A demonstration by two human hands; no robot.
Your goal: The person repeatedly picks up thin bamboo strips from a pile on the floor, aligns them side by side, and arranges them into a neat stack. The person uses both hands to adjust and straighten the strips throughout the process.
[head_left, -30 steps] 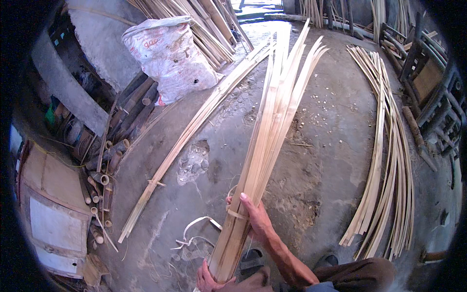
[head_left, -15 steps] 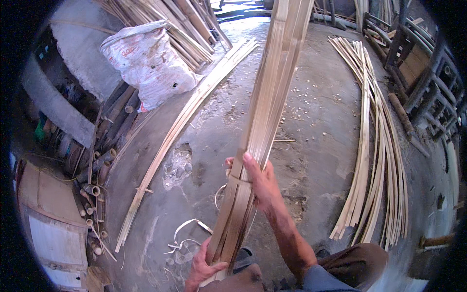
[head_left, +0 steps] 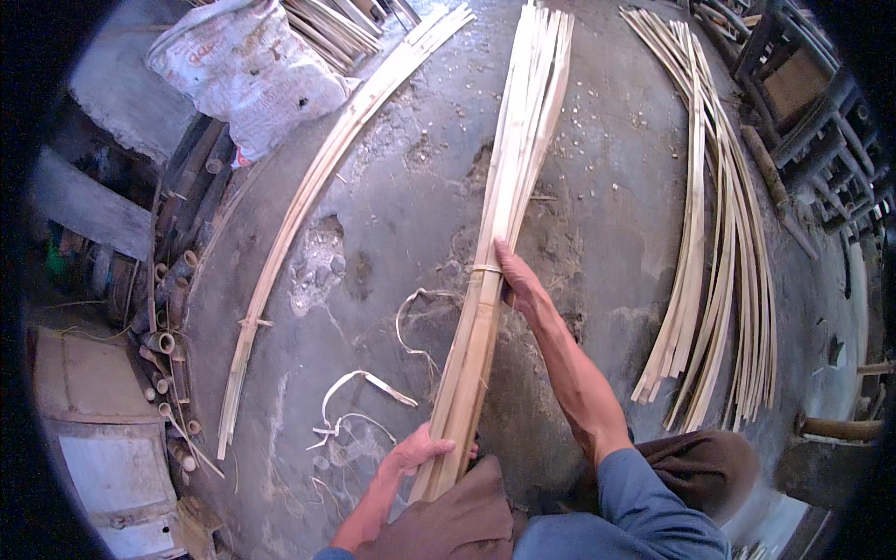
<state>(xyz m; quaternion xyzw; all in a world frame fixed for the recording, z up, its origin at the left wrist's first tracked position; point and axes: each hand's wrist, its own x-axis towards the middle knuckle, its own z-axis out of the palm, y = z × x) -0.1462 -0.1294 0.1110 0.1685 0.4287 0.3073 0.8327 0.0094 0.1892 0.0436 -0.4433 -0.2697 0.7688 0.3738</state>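
A long bundle of split bamboo strips [head_left: 497, 219] runs away from me down the middle, with a thin binding [head_left: 485, 268] around it. Its far end is fanned out a little. My left hand [head_left: 422, 450] is closed around the near end, beside my knee, with the thumb across the top. At the right side of the bundle, by the binding, my right hand [head_left: 523, 278] grips it; the fingers underneath are mostly hidden. A loose pale strip [head_left: 359, 381] curls on the floor to the left of the bundle, and a thin looped strand [head_left: 403, 322] lies beside it.
Another tied bundle of strips [head_left: 299, 219] lies to the left, and a wide spread of loose strips [head_left: 714, 243] to the right. A white sack [head_left: 252, 70] and bamboo tubes [head_left: 173, 308] line the left side. A dark wooden frame [head_left: 831, 140] stands at right.
The bundle's far end has dropped from its raised position toward the floor. Both hands remain on the bundle, the right one now more at its side. The view has tipped downward.
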